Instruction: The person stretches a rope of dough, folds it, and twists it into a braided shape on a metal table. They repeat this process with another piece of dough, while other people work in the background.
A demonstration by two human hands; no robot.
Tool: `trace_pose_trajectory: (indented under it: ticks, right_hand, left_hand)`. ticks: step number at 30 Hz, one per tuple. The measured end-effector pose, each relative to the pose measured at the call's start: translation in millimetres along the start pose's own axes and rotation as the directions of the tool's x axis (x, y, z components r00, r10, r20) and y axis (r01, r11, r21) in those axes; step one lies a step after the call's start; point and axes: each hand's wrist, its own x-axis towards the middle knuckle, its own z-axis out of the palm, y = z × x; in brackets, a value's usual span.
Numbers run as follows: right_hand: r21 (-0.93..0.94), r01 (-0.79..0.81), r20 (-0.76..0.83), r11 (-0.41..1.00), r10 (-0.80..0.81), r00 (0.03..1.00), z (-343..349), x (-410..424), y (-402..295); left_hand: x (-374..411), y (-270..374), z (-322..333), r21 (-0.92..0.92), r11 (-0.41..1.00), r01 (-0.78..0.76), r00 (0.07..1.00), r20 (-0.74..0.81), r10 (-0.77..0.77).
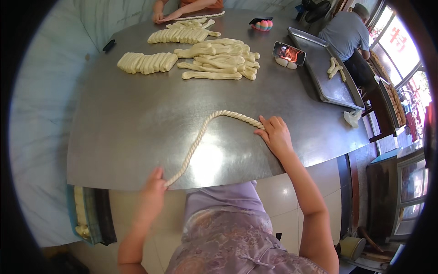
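Note:
A long twisted rope of pale dough (pixel 202 137) curves across the steel table (pixel 130 137) in front of me. My left hand (pixel 154 188), blurred, holds its near end at the front edge of the table. At the rope's other end, on the right, my right hand (pixel 273 132) grips the dough with thumb and fingers. Farther back lie a row of dough strips pressed side by side (pixel 147 63) and a loose pile of thicker dough strips (pixel 222 60). A second row of strips (pixel 178 35) sits behind them.
A co-worker's hands (pixel 171 15) are at another dough rope (pixel 202 16) across the table. A phone on a stand (pixel 289 54) is beside a metal tray (pixel 328 97) with short twisted dough pieces (pixel 336 70). A crumpled white bag (pixel 352 118) lies at right. Another person (pixel 347 34) stands beyond the tray.

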Motion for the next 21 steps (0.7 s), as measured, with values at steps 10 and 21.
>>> trace_pose_trajectory:
  ticks: [10,21]
  right_hand:
    - [0.366,-0.103,0.331,0.925,-0.026,0.943,-2,-7,-60]
    - [0.256,-0.005,0.161,0.967,-0.038,0.986,9,-20,-66]
  left_hand:
    - [75,-11,-29,-0.807,0.59,-0.013,0.739,-0.405,-0.539]
    - [132,31,37,-0.01,0.955,-0.296,0.899,-0.34,0.275]
